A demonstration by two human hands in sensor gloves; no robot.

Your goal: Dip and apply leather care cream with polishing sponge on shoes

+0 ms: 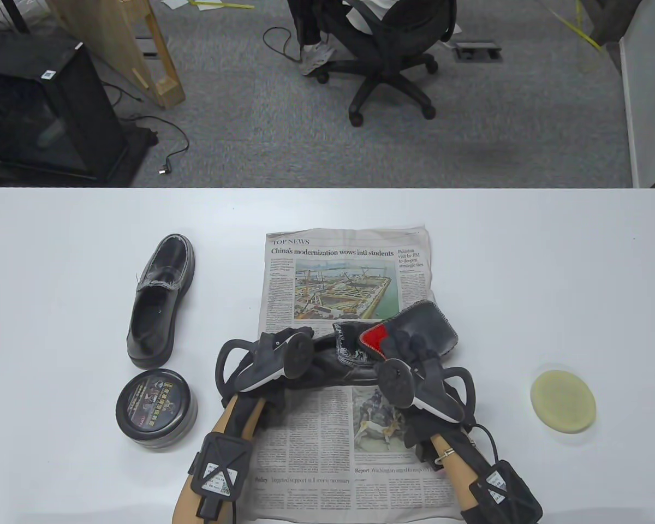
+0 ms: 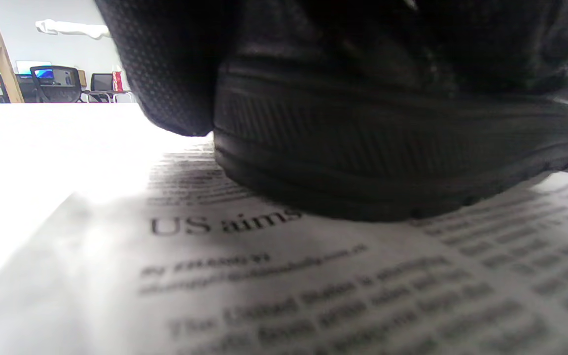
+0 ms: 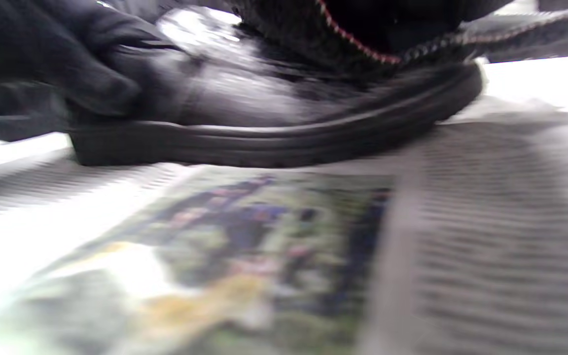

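A black leather shoe (image 1: 432,325) with a red lining stands on its sole across the newspaper (image 1: 333,273). My left hand (image 1: 310,353) grips its left end. My right hand (image 1: 405,347) holds it at the opening on the right. The left wrist view shows the shoe's sole edge (image 2: 387,162) close up beside a gloved finger (image 2: 165,64). The right wrist view shows the shoe's side (image 3: 264,108) with my left hand's fingers (image 3: 67,64) on it. The round cream tin (image 1: 156,409) sits lid on at the left. The pale yellow round sponge (image 1: 563,402) lies alone at the right.
A second black shoe (image 1: 161,300) stands on the white table (image 1: 524,245) left of the newspaper, just behind the tin. The newspaper reaches the table's front edge. An office chair (image 1: 387,60) stands on the floor beyond the far edge.
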